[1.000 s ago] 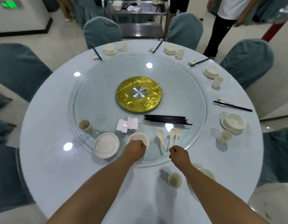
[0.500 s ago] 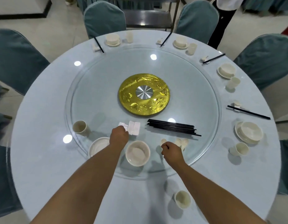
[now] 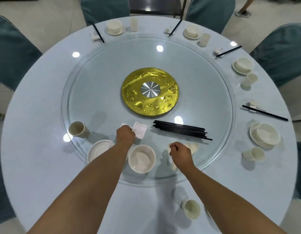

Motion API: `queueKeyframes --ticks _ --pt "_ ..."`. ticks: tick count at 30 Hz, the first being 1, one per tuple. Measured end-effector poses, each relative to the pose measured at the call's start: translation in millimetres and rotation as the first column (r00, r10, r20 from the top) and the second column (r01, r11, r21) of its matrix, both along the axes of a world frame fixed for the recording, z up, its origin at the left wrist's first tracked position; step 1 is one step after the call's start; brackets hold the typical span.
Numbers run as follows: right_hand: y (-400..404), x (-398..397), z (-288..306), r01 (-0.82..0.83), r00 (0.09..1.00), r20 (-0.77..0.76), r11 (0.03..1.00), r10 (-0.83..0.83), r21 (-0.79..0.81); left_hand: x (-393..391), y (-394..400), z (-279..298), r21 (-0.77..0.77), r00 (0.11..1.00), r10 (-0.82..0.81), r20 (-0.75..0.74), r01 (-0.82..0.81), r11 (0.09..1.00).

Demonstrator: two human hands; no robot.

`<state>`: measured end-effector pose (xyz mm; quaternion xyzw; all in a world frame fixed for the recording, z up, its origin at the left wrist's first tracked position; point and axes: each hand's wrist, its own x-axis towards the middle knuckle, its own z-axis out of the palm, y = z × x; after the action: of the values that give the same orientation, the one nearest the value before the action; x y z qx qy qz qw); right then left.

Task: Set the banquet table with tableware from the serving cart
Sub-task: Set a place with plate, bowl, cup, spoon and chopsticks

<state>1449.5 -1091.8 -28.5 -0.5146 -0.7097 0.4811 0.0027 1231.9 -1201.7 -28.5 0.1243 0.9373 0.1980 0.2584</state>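
Since a moment ago the left hand (image 3: 126, 135) has left the bowl and reached up to the white chopstick rests (image 3: 139, 131) at centre frame, fingers curled over them; whether it grips one, I cannot tell. At lower left sit a cream cup (image 3: 77, 129), a smooth round plate (image 3: 97, 150) and the glossy bowl (image 3: 141, 158). The right hand (image 3: 181, 152) stays clenched over pale ceramic spoons (image 3: 193, 146); its grip is hidden. Black chopsticks (image 3: 180, 130) lie bundled on the glass turntable (image 3: 95, 81).
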Motion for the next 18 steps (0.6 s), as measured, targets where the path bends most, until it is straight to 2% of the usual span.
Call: queueKeyframes --ticks 2,4,7,9,12,16,18 --pt "-3.8 0.7 8.2 0.002 1.000 -0.015 1.000 -0.002 -0.002 0.1 -3.4 9.1 0.060 0.999 0.022 0.043 -0.025 0.998" --pt "-7.4 0.0 18.7 -0.002 1.000 -0.028 1.000 0.002 -0.007 4.8 -3.2 19.6 0.155 0.984 0.091 0.152 -0.114 0.981" --pt "-13.9 1.4 38.2 0.012 0.999 -0.045 0.999 -0.013 -0.033 25.4 2.2 45.4 0.320 0.900 0.185 0.394 -0.323 0.891" --pt "-17.5 4.9 49.4 0.045 0.997 -0.065 0.997 -0.049 -0.067 45.3 7.9 62.6 0.360 0.841 0.147 0.521 -0.372 0.855" --pt "-22.4 19.3 65.1 0.116 0.982 -0.135 0.983 -0.136 -0.143 80.1 16.5 78.7 0.387 0.798 0.019 0.602 -0.313 0.867" --pt "-24.4 58.9 77.7 0.220 0.942 -0.209 0.954 -0.261 -0.203 133.6 27.7 83.7 0.391 0.784 -0.170 0.598 -0.100 0.915" --pt "-23.0 81.7 75.1 0.268 0.925 -0.214 0.939 -0.314 -0.216 158.1 31.4 81.3 0.396 0.774 -0.213 0.597 -0.053 0.917"
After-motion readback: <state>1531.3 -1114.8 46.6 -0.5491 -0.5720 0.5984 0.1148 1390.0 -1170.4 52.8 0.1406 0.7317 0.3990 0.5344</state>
